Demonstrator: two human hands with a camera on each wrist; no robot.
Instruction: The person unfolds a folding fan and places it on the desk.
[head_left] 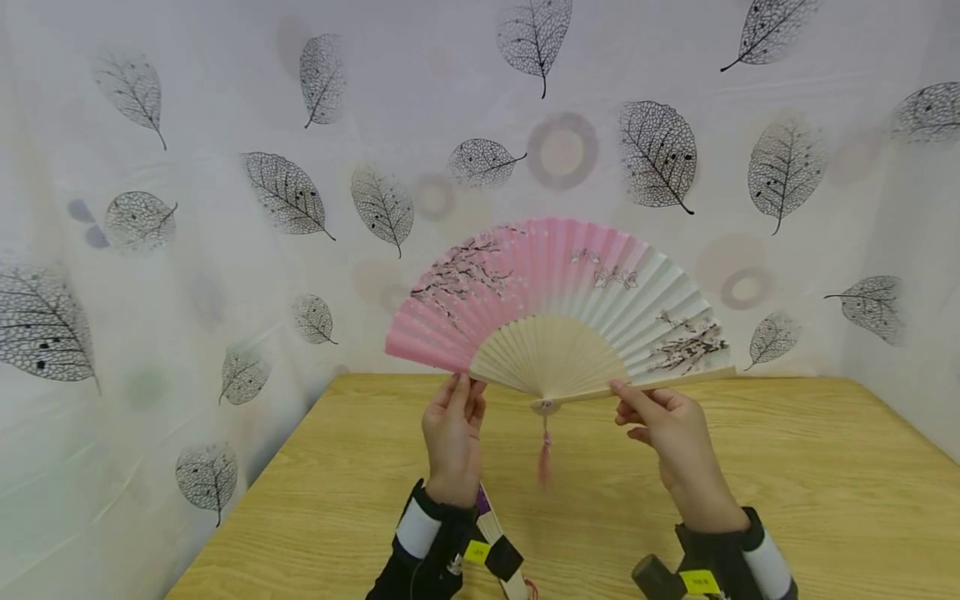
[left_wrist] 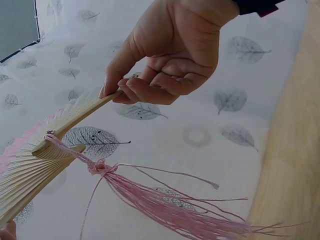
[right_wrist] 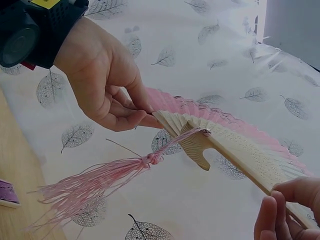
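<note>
A folding fan [head_left: 570, 275] is spread wide in front of me, pink at its left and white at its right, with printed blossom branches and butterflies. My left hand [head_left: 453, 433] pinches the lower left edge between thumb and fingers. With thumb and fingers, my right hand [head_left: 675, 433] grips the pale outer stick [head_left: 600, 392] at the right. From the pivot hangs a pink tassel [left_wrist: 170, 205]. The left wrist view shows the right hand [left_wrist: 175, 50] at the top; the left hand [right_wrist: 102, 75] appears at upper left in the right wrist view.
On the wooden table [head_left: 337, 500], a folded fan [head_left: 491, 529] with purple and pale sticks lies partly hidden behind my left wrist. A curtain [head_left: 450, 67] printed with dark leaves hangs behind the table and along its sides. Black devices sit on both wrists.
</note>
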